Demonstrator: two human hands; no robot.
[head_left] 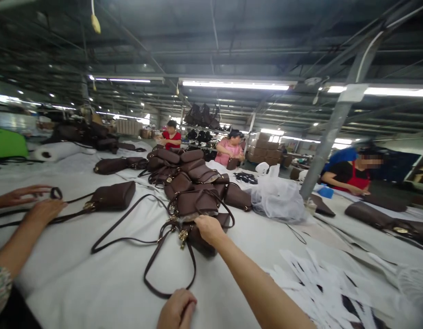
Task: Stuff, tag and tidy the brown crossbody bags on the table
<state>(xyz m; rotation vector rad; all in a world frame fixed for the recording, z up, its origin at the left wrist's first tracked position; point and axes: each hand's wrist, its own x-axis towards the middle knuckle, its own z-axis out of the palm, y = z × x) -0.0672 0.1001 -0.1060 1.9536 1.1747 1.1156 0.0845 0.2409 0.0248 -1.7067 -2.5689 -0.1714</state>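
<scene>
Brown shoulder bag (202, 242) lies at the centre of the frame on a white-covered table (104, 278), its gold-toned charm (183, 236) to the left and its thin strap (146, 274) looping toward the bottom edge. The body's long axis, partly covered by the hand, appears to slant from left down to lower right. At bottom centre, the left hand (177, 308) rests at the strap's near end, fingers curled together; whether they hold the strap cannot be told. The right hand (210, 230), reaching in from the lower right, has thumb and fingers clamped on the bag's upper edge.

White strips (314, 283) are strewn at lower right. At the left edge, a co-worker's two hands, one (45, 210) nearer than the other (21, 196), are at the strap of another brown bag (115, 196), which lies on its side. Beyond, a heap of brown bags (179, 183) fills the middle, beside a translucent plastic bag (278, 198).

Farther back, a person in red (172, 139) and a person in pink (228, 153) stand at centre; another, in a red apron (355, 178), leans in at right. Behind them, dark bags hang above a rack (202, 137).
</scene>
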